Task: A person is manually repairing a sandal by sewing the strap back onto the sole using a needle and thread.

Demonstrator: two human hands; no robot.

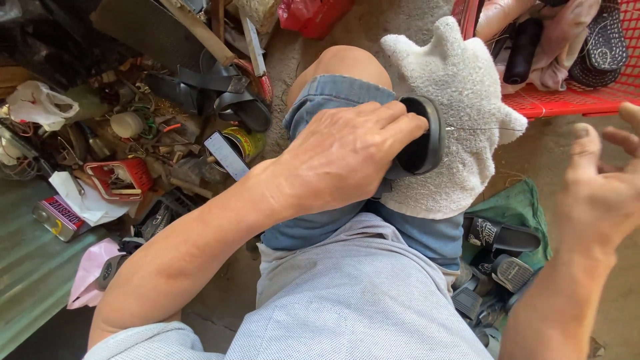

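Two hands, left hand [340,160] fingers gripping black sandal [421,137], right hand [600,187] fingers spread

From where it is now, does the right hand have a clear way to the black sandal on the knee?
Probably yes. The right hand hangs open beside the black sandal, with only air and a thin thread between them. The left hand covers the sandal's near side only.

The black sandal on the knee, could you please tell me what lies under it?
A white cloth glove lies under the black sandal, draped over the knee. The left hand covers the sandal's near part.
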